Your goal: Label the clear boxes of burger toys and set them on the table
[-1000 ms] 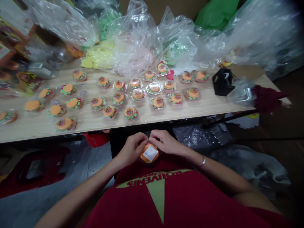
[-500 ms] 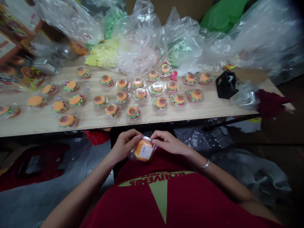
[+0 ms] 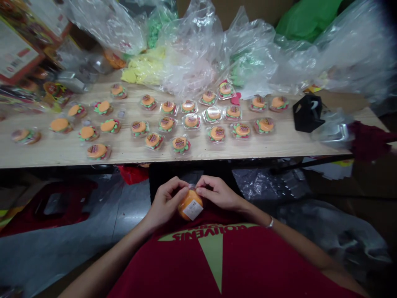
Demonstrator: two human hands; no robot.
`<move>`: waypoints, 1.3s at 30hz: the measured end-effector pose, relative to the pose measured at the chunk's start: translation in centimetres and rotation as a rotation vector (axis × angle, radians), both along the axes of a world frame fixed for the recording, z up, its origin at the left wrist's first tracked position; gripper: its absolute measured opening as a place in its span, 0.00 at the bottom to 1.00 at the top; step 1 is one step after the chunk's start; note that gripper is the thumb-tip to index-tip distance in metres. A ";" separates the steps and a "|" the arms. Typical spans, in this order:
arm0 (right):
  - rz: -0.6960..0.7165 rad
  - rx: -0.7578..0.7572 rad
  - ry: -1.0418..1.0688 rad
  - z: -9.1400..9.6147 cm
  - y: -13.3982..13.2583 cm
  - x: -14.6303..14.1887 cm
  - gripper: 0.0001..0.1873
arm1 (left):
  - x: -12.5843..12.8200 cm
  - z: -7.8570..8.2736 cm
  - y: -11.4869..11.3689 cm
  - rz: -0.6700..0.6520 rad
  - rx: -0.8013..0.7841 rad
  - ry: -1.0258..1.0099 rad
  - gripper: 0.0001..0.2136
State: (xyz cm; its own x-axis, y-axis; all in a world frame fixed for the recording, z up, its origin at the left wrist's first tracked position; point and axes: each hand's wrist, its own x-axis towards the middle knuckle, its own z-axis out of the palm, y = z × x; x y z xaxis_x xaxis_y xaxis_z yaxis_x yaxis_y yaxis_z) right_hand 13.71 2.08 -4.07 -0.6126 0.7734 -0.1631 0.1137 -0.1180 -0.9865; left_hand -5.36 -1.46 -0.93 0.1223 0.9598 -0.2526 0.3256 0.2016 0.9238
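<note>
Both my hands hold one small clear plastic case with an orange burger-shaped toy in it, a white label facing up, just above my lap and below the table edge. My left hand curls round its left side. My right hand pinches its top right edge with thumb and forefinger. On the wooden table ahead lie several more burger toys in clear cases, spread in loose rows.
Crumpled clear plastic bags with yellow and green pieces pile along the table's back. A black tape dispenser stands at the right, a dark red cloth beyond it. Printed boxes sit far left. A red stool is under the table.
The case has tilted slightly in my hands and my fingers have shifted along its top edge. The view has drifted, so the table sits a little further right and lower.
</note>
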 end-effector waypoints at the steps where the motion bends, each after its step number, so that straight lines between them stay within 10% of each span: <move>1: 0.002 -0.013 0.009 0.0 0.0 0.0 0.05 | 0.2 0.0 -0.1 -0.004 0.015 0.007 0.09; 39: 0.116 -0.337 0.069 0.5 -0.9 1.0 0.07 | 1.0 1.2 -0.4 -0.117 -0.397 -0.223 0.10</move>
State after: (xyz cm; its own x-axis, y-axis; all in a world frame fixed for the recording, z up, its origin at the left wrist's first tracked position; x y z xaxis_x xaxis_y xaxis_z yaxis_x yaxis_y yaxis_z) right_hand 14.74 1.14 -3.52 -0.7116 0.6081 -0.3520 0.0794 -0.4283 -0.9002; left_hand -4.31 -1.88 0.24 0.3172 0.7708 -0.5526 0.1700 0.5270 0.8327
